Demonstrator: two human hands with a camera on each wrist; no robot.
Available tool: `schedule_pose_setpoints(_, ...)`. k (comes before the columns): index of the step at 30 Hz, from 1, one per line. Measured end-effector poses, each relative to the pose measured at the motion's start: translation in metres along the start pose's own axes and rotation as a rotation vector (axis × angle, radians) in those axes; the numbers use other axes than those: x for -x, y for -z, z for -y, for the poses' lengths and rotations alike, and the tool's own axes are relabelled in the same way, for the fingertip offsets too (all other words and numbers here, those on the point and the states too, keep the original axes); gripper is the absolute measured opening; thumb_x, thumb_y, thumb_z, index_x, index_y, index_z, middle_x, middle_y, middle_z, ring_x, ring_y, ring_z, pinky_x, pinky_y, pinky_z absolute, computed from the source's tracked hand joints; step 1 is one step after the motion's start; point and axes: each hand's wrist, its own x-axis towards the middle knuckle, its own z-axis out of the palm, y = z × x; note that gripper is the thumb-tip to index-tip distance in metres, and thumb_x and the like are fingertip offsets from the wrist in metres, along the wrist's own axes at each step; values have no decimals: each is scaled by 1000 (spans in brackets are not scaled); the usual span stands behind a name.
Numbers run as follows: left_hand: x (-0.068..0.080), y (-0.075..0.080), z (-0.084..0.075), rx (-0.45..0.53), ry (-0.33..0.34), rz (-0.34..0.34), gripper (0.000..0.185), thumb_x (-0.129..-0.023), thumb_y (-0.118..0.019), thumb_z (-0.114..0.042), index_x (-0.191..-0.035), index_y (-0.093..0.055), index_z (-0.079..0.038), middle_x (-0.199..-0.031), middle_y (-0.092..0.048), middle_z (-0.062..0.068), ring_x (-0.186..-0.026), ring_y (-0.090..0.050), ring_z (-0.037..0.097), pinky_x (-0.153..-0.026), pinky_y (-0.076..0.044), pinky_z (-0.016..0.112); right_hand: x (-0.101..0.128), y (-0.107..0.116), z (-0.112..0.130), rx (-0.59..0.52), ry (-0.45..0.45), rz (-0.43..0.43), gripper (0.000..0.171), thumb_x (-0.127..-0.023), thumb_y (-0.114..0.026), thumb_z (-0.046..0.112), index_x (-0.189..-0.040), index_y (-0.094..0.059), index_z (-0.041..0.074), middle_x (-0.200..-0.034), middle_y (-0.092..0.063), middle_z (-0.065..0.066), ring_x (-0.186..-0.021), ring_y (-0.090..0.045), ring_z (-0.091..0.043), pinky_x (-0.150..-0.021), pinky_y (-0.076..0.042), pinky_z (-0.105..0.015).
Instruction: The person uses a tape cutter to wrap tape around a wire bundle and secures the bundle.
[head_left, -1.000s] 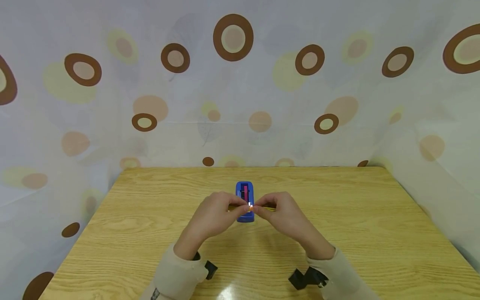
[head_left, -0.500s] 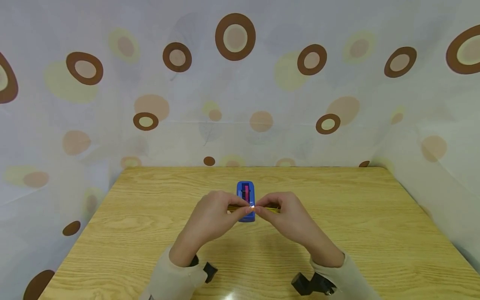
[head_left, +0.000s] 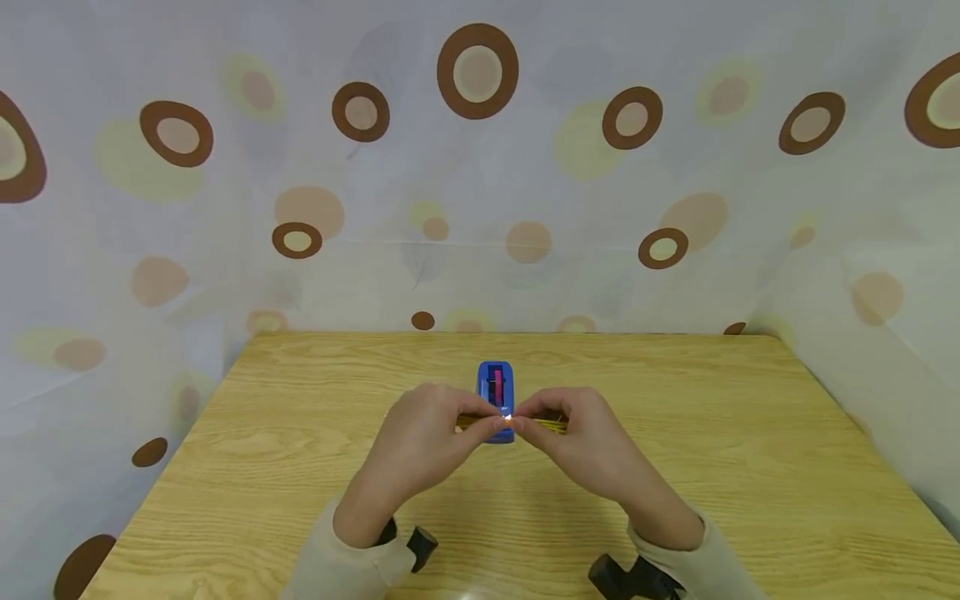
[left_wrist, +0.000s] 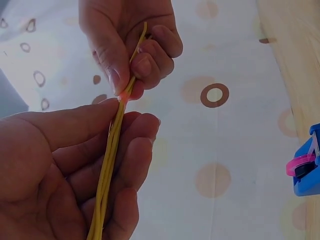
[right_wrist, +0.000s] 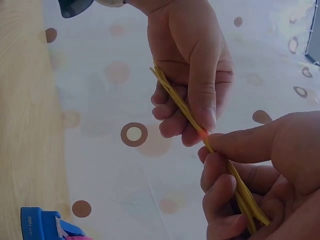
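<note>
Above the surface [head_left: 300, 467], just in front of the blue stapler [head_left: 495, 385], the left hand [head_left: 427, 433] and right hand [head_left: 585, 437] each pinch the yellow rubber bands [left_wrist: 111, 165]; keeping both thumbs tight should hold the strands together.

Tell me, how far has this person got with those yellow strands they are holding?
Done: the yellow strands are gathered into one bundle. In hand: the left hand and right hand both pinch it, thumbs nearly meeting at a small orange spot, above the wooden table. Left: the blue holder with its pink part lies untouched behind the hands; what comes next is unclear.
</note>
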Motion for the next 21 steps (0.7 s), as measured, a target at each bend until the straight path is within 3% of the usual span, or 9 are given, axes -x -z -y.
schedule_pose_setpoints(8,5,5,-7,-15,-9,3,19,-94,-69,-33,-101,-80,-20,-93,-73,-12,-82,-66,5,-70,-52,28,4,3,8,31,6,-6,11,-94,-70,23,-94,-76,14,-89,-71,7,-82,-63,-12,-73,-53,-33)
schedule_pose_setpoints(21,11,9,-15,-26,-41,-64,17,-94,-69,-31,-100,-80,-20,-91,-74,-12,-78,-65,2,-66,-51,25,4,6,19,77,74,-25,6,-93,-71,22,-93,-75,17,-88,-70,12,-81,-64,-6,-77,-54,-32)
